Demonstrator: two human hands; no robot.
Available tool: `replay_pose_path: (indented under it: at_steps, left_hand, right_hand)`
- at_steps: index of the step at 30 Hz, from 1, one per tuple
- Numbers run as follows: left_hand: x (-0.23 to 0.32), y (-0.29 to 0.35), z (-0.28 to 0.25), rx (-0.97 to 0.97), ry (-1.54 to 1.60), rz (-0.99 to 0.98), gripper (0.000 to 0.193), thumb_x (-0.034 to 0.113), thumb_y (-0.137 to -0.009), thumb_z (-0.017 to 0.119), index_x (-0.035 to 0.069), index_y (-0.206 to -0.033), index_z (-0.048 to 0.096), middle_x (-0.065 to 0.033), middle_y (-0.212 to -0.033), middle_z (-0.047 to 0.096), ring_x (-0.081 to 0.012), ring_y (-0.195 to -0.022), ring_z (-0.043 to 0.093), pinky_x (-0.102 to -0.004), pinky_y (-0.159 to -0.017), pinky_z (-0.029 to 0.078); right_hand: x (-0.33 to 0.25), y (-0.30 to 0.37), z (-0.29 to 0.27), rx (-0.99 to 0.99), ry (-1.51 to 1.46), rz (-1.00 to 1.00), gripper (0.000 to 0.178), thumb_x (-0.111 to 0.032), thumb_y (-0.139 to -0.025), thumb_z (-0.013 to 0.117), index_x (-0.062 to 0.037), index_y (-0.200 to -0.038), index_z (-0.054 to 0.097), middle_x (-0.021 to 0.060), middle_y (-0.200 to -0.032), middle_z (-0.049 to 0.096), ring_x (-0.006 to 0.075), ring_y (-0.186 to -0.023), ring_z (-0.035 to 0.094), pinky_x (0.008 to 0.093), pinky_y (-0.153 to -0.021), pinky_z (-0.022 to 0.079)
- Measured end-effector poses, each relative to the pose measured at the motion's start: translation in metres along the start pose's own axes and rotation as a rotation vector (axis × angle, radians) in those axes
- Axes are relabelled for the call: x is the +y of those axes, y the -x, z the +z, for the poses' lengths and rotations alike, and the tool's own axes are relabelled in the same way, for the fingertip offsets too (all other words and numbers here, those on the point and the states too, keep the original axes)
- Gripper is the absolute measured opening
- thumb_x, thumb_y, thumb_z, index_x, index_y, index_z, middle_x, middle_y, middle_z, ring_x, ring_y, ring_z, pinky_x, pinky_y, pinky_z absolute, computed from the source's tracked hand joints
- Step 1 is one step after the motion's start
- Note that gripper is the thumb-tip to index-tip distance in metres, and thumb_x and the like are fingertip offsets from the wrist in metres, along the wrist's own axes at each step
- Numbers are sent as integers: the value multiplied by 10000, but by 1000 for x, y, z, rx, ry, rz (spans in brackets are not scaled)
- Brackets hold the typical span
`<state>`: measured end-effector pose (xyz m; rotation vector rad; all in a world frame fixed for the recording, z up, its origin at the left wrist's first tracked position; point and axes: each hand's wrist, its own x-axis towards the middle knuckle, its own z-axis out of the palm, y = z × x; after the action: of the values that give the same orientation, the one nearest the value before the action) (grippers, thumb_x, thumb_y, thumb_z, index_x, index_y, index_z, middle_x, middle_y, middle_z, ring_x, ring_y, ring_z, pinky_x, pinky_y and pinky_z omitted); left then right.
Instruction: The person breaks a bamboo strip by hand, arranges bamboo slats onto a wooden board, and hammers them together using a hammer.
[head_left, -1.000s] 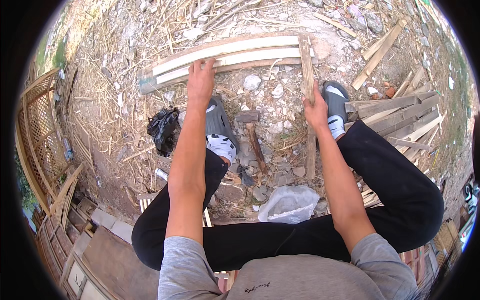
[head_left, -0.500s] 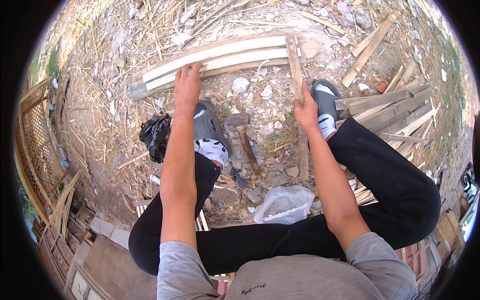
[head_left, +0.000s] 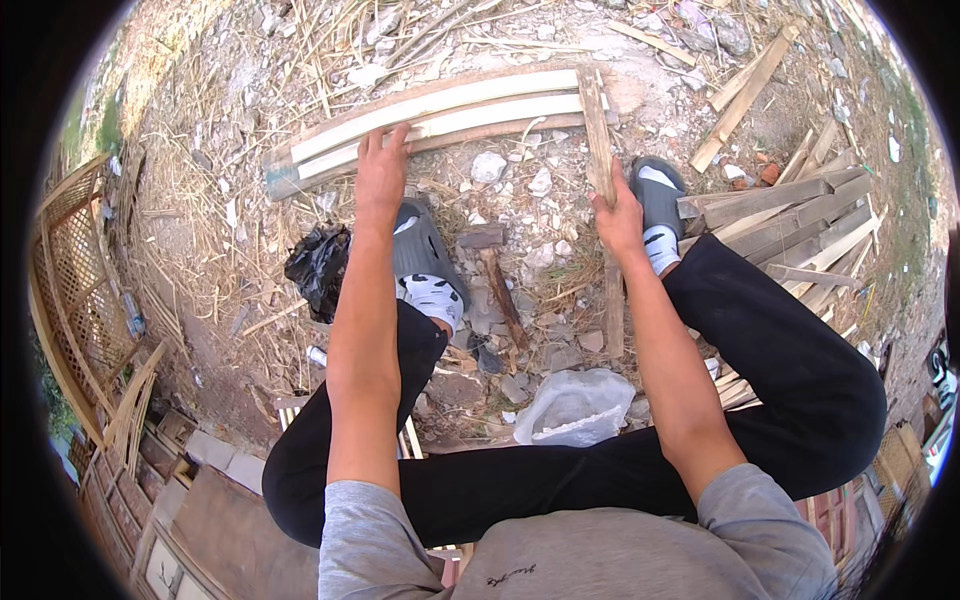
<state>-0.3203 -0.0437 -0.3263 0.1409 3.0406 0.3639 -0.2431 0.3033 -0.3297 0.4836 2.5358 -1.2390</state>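
Two pale wooden strips (head_left: 450, 98) lie lengthwise along a darker, weathered board (head_left: 283, 180) on the ground in front of me. My left hand (head_left: 382, 175) rests on the strips left of their middle, fingers stretched over the nearer one. A rough wooden slat (head_left: 597, 135) crosses the right end of the strips and runs back toward me. Around it, near the right shoe, my right hand (head_left: 617, 212) is closed. Between my feet lies a hammer (head_left: 483, 237) with a worn wooden handle, touched by neither hand.
A clear plastic bag (head_left: 575, 405) with pale contents sits close to my legs. A crumpled black bag (head_left: 318, 270) lies beside the left shoe. Several grey-brown planks (head_left: 790, 220) are heaped at the right. Stones and straw cover the ground; a lattice panel (head_left: 80, 290) stands far left.
The whole view has shifted slightly. Both hands, the slat and the strips keep the same places relative to each other.
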Motion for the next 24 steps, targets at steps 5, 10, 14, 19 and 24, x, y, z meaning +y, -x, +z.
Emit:
replay_pose_path:
  at_steps: [5, 10, 14, 19, 24]
  left_hand:
    - [3, 0, -5, -11, 18, -14, 336, 166, -885, 605, 164, -1217, 557, -184, -1212, 541, -417, -1138, 499, -480, -948, 451]
    - [1, 0, -2, 12, -8, -5, 342, 161, -881, 609, 165, -1218, 553, -192, -1209, 541, -418, -1137, 500, -478, -945, 453]
    - [3, 0, -2, -4, 7, -20, 347, 155, -873, 618, 156, -1215, 561, -193, -1199, 548, -415, -1135, 505, -478, -957, 445]
    - [-6, 1, 3, 23, -2, -3, 351, 156, -869, 623, 153, -1216, 567, -194, -1202, 551, -411, -1144, 504, -478, -971, 434]
    - [-7, 0, 4, -11, 5, -15, 350, 164, -873, 621, 160, -1219, 571, -189, -1214, 552, -406, -1153, 503, -475, -986, 423]
  right_hand:
    - [1, -1, -1, -19, 3, 39, 682, -112, -856, 639, -88, -1461, 326, 298, -1167, 593, 434, -1118, 562, 420, -953, 433]
    - [5, -2, 1, -44, 29, 70, 700, -142, -858, 644, -131, -1475, 312, 248, -1198, 605, 368, -1121, 589, 371, -947, 437]
    - [5, -2, 0, -24, 41, 50, 701, -142, -857, 647, -124, -1474, 313, 251, -1196, 604, 370, -1122, 588, 371, -947, 437]
    - [-2, -1, -2, -52, 41, 71, 705, -139, -853, 651, -103, -1471, 314, 262, -1198, 599, 378, -1125, 584, 372, -951, 437]
    - [5, -1, 0, -16, 31, 39, 704, -141, -853, 650, -106, -1471, 316, 263, -1197, 599, 379, -1123, 584, 370, -954, 436]
